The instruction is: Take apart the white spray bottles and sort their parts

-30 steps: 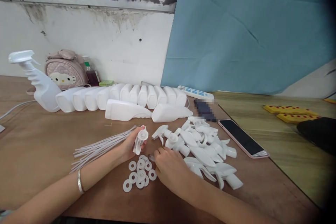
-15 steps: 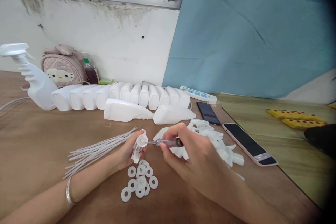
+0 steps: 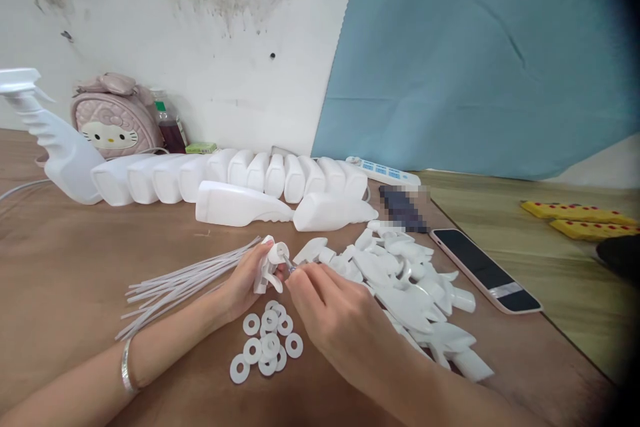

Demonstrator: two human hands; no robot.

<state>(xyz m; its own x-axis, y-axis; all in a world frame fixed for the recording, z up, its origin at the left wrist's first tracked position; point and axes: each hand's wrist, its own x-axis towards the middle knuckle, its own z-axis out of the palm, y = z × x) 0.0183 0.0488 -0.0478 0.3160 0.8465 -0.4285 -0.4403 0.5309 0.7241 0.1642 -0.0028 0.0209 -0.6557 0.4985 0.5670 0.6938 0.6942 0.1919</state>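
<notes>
My left hand (image 3: 245, 285) is closed around a white trigger spray head (image 3: 279, 253), its round collar turned up toward me. In my right hand (image 3: 340, 313) is a screwdriver; only a short bit of its shaft (image 3: 289, 263) shows, and my fingers cover the handle. The tip is at the collar's opening; how deep it goes I cannot tell. Below my left hand lie several flat white ring washers (image 3: 252, 350), some overlapping. Thin white tubes (image 3: 187, 285) lie in a bundle beside my left wrist. Beyond my right hand is a heap of white spray heads (image 3: 395, 280).
White bottles (image 3: 220, 205) lie along the back, with a spray bottle (image 3: 67, 160) standing at the left. Behind are a pink bag (image 3: 113, 123) and a dark-liquid bottle (image 3: 171, 130). A phone (image 3: 485, 270) and a power strip (image 3: 387, 171) lie right, near the table's edge.
My right hand has moved left and closer to the spray head, its fingers now hiding the screwdriver's handle. The spray head has turned in my left hand. The view has dipped slightly.
</notes>
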